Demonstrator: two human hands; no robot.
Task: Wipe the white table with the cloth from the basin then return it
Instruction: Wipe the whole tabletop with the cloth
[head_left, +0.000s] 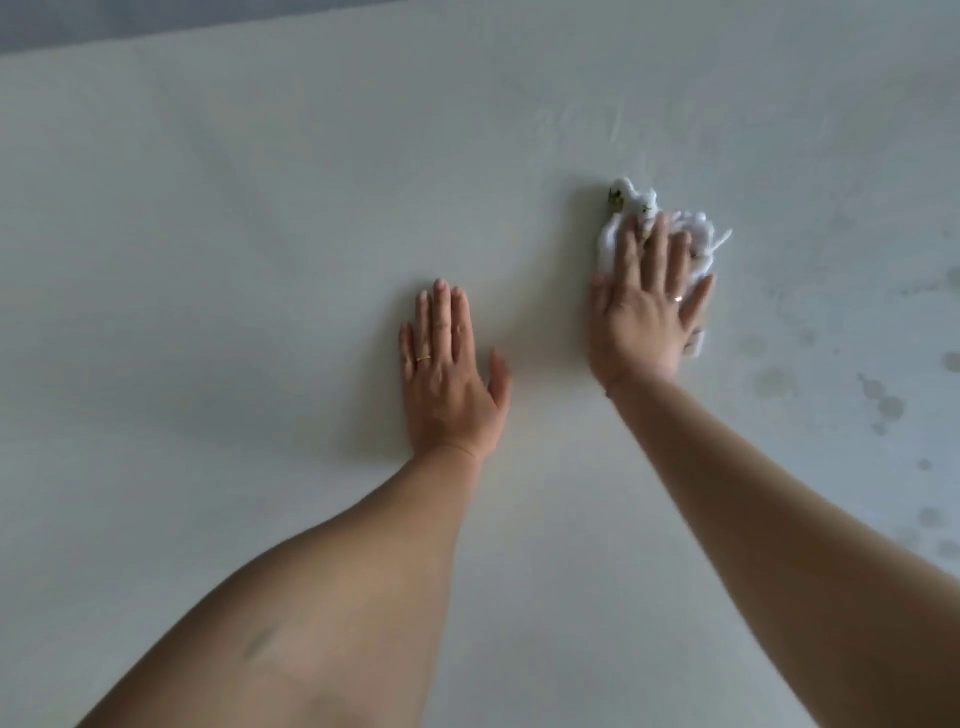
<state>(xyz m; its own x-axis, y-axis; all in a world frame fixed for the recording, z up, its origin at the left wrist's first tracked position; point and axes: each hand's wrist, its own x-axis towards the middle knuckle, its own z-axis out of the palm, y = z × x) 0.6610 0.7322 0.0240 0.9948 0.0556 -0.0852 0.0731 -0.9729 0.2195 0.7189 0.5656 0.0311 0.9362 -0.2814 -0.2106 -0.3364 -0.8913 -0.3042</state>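
Observation:
A crumpled white cloth (631, 205) with small green marks lies on the white table (234, 234), right of centre. My right hand (644, 312) presses flat on top of the cloth, fingers spread, covering its near half. My left hand (449, 374) rests flat on the bare table surface to the left, palm down, fingers together, holding nothing. The basin is out of view.
Wet spots and droplets (883, 405) speckle the table at the right side. Faint wipe streaks (587, 124) show beyond the cloth. The table's far edge (156, 44) runs along the top left, with a grey surface behind it.

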